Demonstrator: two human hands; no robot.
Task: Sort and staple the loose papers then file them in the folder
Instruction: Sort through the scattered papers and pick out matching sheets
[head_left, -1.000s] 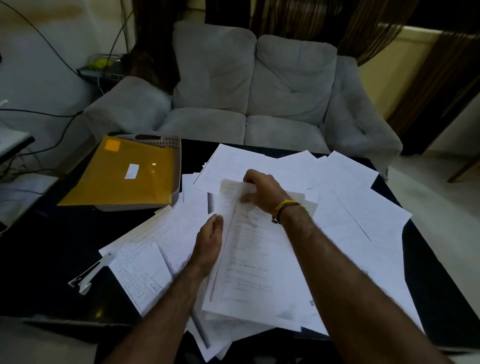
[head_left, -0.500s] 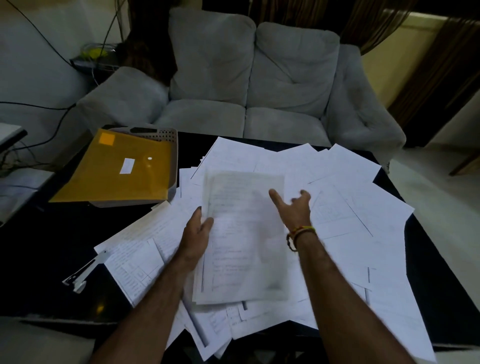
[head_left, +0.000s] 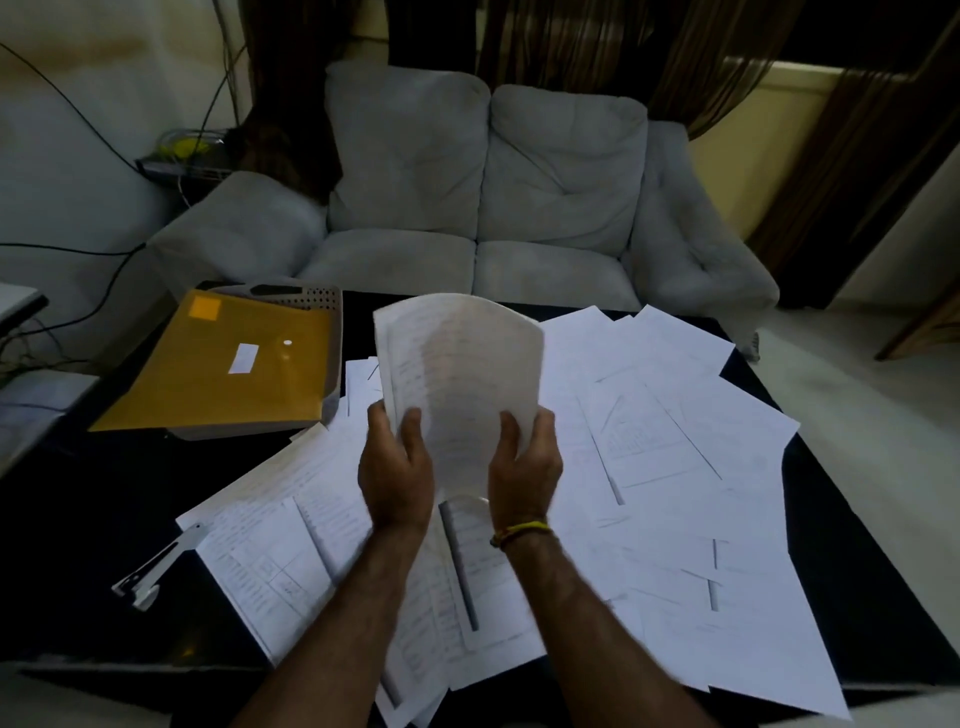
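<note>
Print on the sheet (head_left: 457, 384) is blurred, unreadable; it stands upright, long axis vertical, left hand (head_left: 396, 470) and right hand (head_left: 524, 465) pinching its lower edges.

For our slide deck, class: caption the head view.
Both hands, left and right, lift a paper sheaf above loose papers beside a yellow folder.

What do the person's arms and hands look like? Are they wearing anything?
Both forearms are bare, with no sleeves showing. The left hand wears nothing, no rings or watch. By the right hand, a thin yellow thread bracelet circles the wrist. No gloves on the fingers.
</note>
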